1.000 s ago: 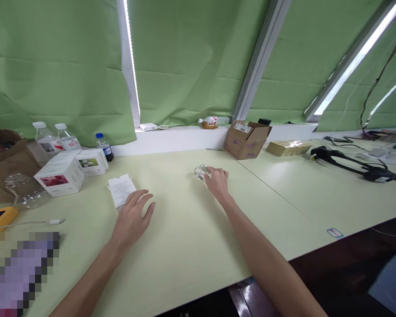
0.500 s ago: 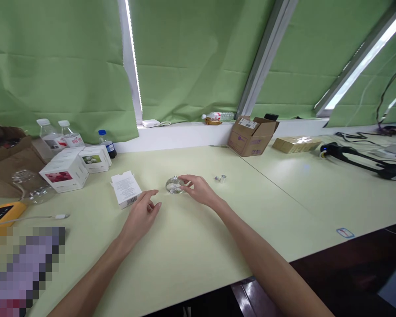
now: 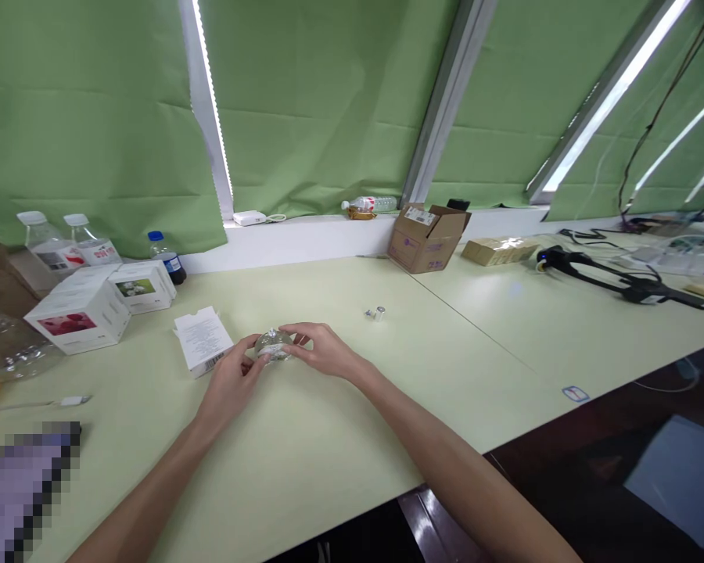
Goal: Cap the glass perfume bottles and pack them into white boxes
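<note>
A round, squat clear glass bottle (image 3: 274, 345) with a small neck on top stands on the table, between my two hands. My left hand (image 3: 235, 377) grips its left side, thumb low and fingers behind. On the other side my right hand (image 3: 324, 349) has its fingers and thumb closed on the glass. Just left of the bottle lies a white carton (image 3: 203, 342) with its top flap up and printed text on the face. Farther right are a small silver cylindrical cap (image 3: 379, 313) and a tiny silver piece (image 3: 368, 313).
White boxes (image 3: 82, 309) and several plastic bottles (image 3: 165, 256) stand at the left. A brown cardboard box (image 3: 425, 244), a gold wrapped block (image 3: 498, 251) and a black device (image 3: 607, 274) sit toward the back right. A cable (image 3: 73, 401) lies at the left; the table's front edge runs diagonally.
My left hand has come onto the bottle, which is now held from both sides. My right hand and the bottle have shifted nearer my left hand. The camera view has turned slightly right.
</note>
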Demonstrator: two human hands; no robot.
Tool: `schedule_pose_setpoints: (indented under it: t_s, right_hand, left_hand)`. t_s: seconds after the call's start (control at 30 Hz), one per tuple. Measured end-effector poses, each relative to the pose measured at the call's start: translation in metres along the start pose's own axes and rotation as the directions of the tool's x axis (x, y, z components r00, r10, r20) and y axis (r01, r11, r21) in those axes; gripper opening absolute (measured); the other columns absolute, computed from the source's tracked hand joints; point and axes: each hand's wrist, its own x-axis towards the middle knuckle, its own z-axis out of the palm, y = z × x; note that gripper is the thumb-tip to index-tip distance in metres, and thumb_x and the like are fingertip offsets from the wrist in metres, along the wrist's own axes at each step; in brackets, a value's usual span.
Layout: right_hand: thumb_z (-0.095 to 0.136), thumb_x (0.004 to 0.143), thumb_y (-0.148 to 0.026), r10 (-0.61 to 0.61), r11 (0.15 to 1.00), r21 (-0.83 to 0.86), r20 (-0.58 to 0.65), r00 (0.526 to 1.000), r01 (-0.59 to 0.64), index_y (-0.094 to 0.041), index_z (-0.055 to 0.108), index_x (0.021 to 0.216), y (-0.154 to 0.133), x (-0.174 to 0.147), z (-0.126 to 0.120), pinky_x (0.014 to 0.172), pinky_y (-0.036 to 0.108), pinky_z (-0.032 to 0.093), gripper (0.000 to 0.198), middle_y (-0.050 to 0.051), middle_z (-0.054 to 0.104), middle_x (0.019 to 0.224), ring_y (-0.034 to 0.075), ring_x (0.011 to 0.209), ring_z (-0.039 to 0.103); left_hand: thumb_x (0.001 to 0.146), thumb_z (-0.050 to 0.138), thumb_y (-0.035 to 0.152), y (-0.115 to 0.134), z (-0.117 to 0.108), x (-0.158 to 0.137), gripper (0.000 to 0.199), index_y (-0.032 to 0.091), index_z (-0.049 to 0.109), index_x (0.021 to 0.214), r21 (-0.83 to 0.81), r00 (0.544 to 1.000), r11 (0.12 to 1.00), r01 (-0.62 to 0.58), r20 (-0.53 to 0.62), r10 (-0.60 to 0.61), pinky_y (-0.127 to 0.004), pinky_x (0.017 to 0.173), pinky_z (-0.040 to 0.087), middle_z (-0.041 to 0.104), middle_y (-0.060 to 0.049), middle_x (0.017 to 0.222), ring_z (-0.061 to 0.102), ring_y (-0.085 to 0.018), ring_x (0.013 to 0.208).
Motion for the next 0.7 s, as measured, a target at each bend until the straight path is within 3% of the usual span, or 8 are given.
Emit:
schedule_pose_setpoints:
  t_s: [0.1, 0.2, 0.3, 0.43, 0.53, 0.7]
  right_hand:
    - [0.050, 0.087, -0.038, 0.020, 0.998, -0.055, -0.078, 0.997, -0.024, -0.024, 0.057, 0.122, 0.003, 0.001, -0.007, 0.075, 0.029, 0.051, 0.038, 0.005, 0.064, 0.118, 0.016, 0.086, 0.063]
    - [0.046, 0.089, -0.033, 0.091, 0.958, -0.239, -0.264, 0.960, -0.156, -0.022, 0.061, 0.116, 0.014, 0.000, -0.025, 0.079, 0.032, 0.049, 0.033, 0.006, 0.066, 0.113, 0.017, 0.085, 0.062]
    - [0.048, 0.088, -0.030, 0.150, 0.818, -0.434, -0.470, 0.870, -0.376, -0.018, 0.066, 0.107, 0.036, -0.004, -0.052, 0.091, 0.039, 0.041, 0.029, 0.010, 0.066, 0.110, 0.024, 0.100, 0.057]
    - [0.047, 0.086, -0.027, 0.217, 0.641, -0.502, -0.607, 0.765, -0.580, -0.016, 0.067, 0.105, 0.071, -0.016, -0.085, 0.093, 0.042, 0.035, 0.029, 0.012, 0.066, 0.109, 0.028, 0.108, 0.051]
    - [0.047, 0.085, -0.027, 0.272, 0.538, -0.534, -0.622, 0.734, -0.652, -0.016, 0.068, 0.102, 0.091, -0.024, -0.094, 0.092, 0.043, 0.033, 0.030, 0.013, 0.067, 0.103, 0.029, 0.108, 0.050]
    - [0.052, 0.078, -0.025, 0.304, 0.508, -0.566, -0.587, 0.751, -0.649, -0.016, 0.071, 0.086, 0.108, -0.026, -0.086, 0.096, 0.048, 0.027, 0.022, 0.015, 0.067, 0.095, 0.030, 0.105, 0.050]
  left_hand:
    - [0.085, 0.045, 0.049, -0.001, -0.001, 0.000, 0.043, 0.022, 0.053, 0.117, 0.015, 1.000, 1.000, 0.008, -0.005, -0.008, -0.026, 0.056, 0.039, 0.059, 0.002, 0.063, 0.054, -0.016, 0.057]
    - [0.084, 0.046, 0.050, -0.002, -0.001, 0.000, 0.045, 0.022, 0.052, 0.119, 0.033, 1.000, 0.999, 0.015, -0.005, -0.015, -0.026, 0.056, 0.039, 0.059, 0.002, 0.064, 0.054, -0.016, 0.058]
    - [0.084, 0.045, 0.050, -0.004, -0.001, -0.001, 0.044, 0.023, 0.052, 0.119, 0.040, 1.000, 0.999, 0.009, -0.004, -0.009, -0.026, 0.056, 0.038, 0.058, 0.002, 0.062, 0.053, -0.015, 0.057]
    - [0.084, 0.045, 0.050, -0.004, -0.002, -0.001, 0.044, 0.024, 0.052, 0.118, 0.039, 1.000, 0.999, 0.021, -0.003, -0.021, -0.025, 0.053, 0.037, 0.058, 0.003, 0.061, 0.050, -0.014, 0.054]
    - [0.084, 0.045, 0.051, -0.002, -0.002, -0.001, 0.044, 0.024, 0.052, 0.118, 0.033, 0.999, 0.999, 0.033, -0.003, -0.033, -0.025, 0.053, 0.037, 0.058, 0.003, 0.061, 0.050, -0.014, 0.055]
    - [0.083, 0.046, 0.051, -0.003, -0.002, -0.001, 0.046, 0.022, 0.053, 0.118, 0.028, 0.999, 0.999, 0.030, -0.020, -0.029, -0.026, 0.054, 0.039, 0.059, 0.002, 0.062, 0.053, -0.015, 0.056]
